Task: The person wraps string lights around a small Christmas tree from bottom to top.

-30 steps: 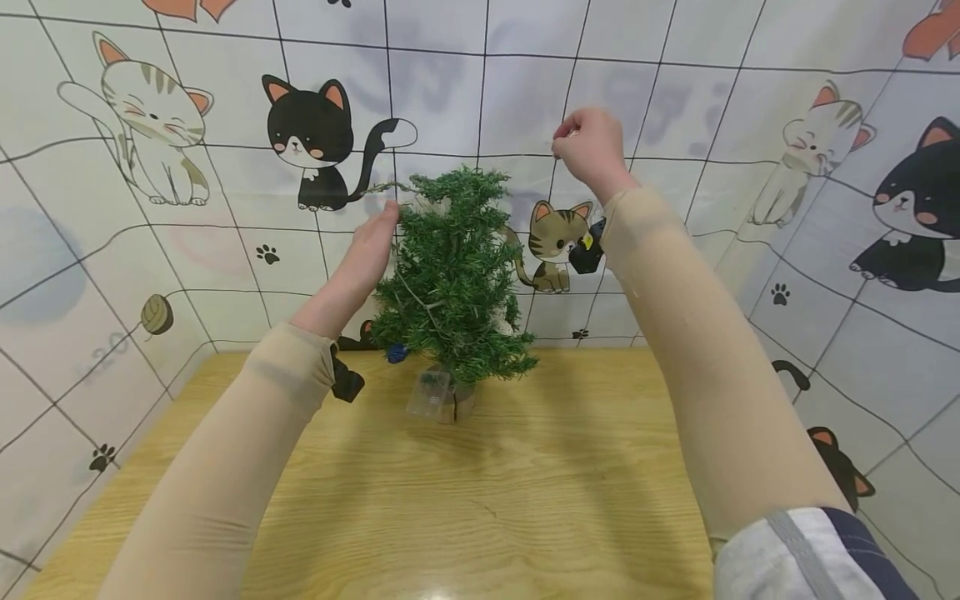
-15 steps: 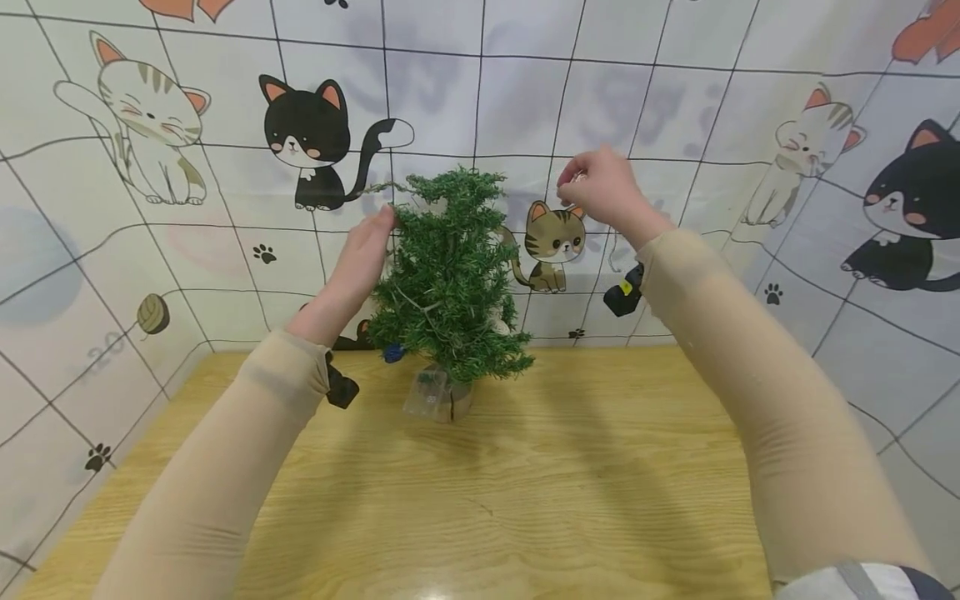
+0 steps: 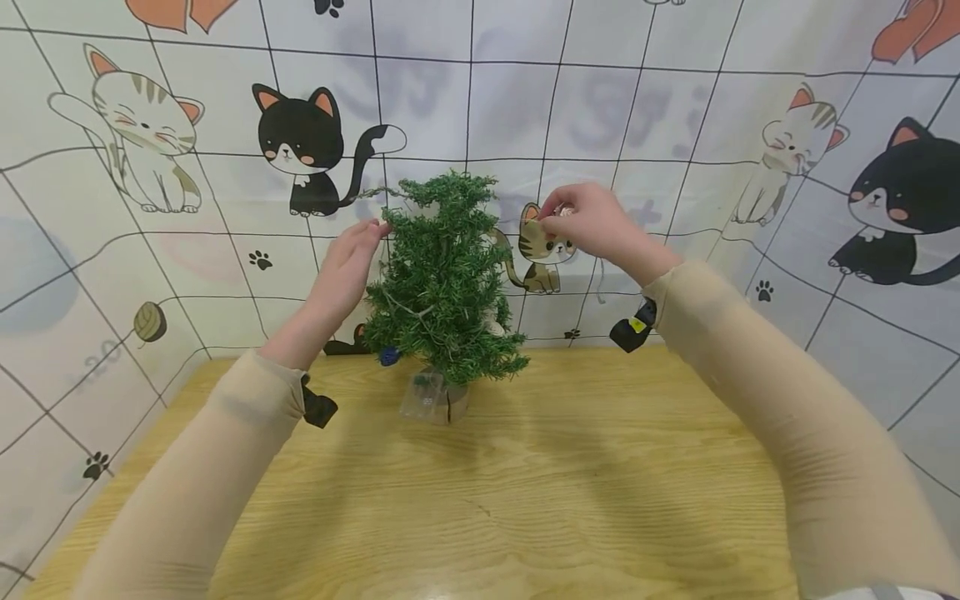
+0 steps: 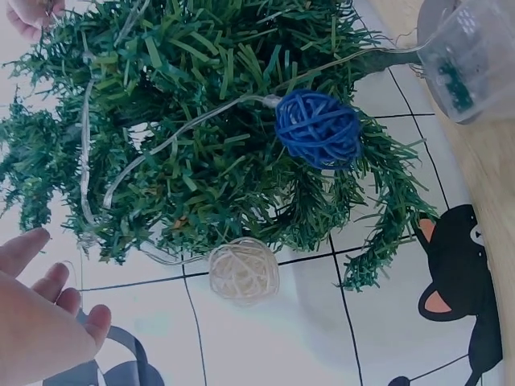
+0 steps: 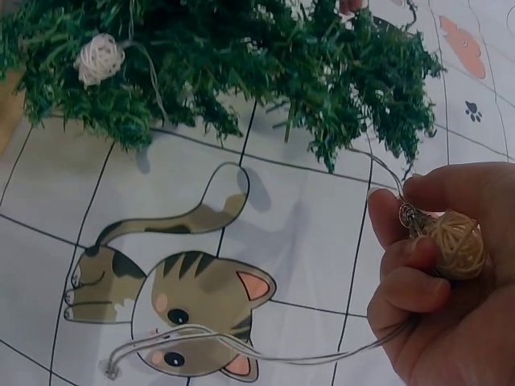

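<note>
A small artificial Christmas tree (image 3: pixel 447 271) stands upright on the table, a string light's clear wire wound through its branches. My right hand (image 3: pixel 597 223), right of the treetop, pinches the wire with a cream wicker ball light (image 5: pixel 460 251) tucked inside its curled fingers. A loose loop of wire (image 5: pixel 310 359) hangs from that hand, while another stretch runs to the branches. My left hand (image 3: pixel 347 268) lies with relaxed fingers at the tree's upper left branches, gripping nothing. Lower on the tree are a blue wicker ball (image 4: pixel 318 129), a cream one (image 4: pixel 245 272) and a white one (image 5: pixel 100 59).
A clear plastic box (image 3: pixel 422 397) leans against the tree's round base (image 3: pixel 458 405). The wooden table (image 3: pixel 525 492) reaches back to a white wall covering (image 3: pixel 510 108) printed with cats and grid lines, close behind the tree.
My right hand has come down from above the treetop's height to beside the upper branches, carrying the string light. The left hand has dropped slightly, still beside the tree.
</note>
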A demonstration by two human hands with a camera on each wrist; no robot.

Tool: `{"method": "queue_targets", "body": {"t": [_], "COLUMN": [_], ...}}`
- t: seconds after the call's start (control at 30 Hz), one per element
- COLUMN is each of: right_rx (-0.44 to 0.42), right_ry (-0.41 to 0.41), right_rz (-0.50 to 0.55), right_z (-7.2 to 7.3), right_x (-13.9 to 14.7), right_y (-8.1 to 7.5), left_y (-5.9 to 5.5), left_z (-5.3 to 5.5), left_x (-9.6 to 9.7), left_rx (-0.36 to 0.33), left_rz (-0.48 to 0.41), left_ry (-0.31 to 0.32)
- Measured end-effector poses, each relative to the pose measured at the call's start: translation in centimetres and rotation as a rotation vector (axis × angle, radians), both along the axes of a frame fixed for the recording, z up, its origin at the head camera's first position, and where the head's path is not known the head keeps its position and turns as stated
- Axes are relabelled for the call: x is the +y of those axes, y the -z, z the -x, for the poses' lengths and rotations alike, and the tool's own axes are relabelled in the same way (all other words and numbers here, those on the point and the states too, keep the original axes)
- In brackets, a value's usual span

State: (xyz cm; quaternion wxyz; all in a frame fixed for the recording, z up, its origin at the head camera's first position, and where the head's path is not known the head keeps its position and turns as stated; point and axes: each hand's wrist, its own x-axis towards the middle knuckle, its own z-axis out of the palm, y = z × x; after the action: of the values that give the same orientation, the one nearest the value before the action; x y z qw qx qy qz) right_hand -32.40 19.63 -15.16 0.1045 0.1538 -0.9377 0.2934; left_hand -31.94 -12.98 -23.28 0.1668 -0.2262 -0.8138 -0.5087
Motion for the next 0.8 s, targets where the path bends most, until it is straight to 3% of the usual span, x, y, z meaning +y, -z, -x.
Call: {"method": "queue_targets", "body": {"t": [0.2, 0.37, 0.53, 0.8], "right_rx": [-0.070, -0.129, -0.190, -0.281], "right_ry": [-0.058, -0.128, -0.207, -0.264], "right_rz": [0.094, 0.218, 0.330, 0.458], "right_z": [-0.7, -1.3, -1.9, -2.2], "right_x": [-0.5, -1.3, -2.5, -4.5], "right_y": [0.8, 1.1, 1.4, 1.8], "left_y": [0.2, 0.1, 0.1, 0.8], "left_z": [-1.0, -1.9, -2.5, -3.0], "left_x": [0.2, 0.8, 1.2, 2.2], "left_rx": [0.151, 0.176, 0.180, 0.333], "left_rz": [0.066, 0.089, 0.101, 0.145], "left_ry": [-0.023, -0.014, -0.050, -0.058]}}
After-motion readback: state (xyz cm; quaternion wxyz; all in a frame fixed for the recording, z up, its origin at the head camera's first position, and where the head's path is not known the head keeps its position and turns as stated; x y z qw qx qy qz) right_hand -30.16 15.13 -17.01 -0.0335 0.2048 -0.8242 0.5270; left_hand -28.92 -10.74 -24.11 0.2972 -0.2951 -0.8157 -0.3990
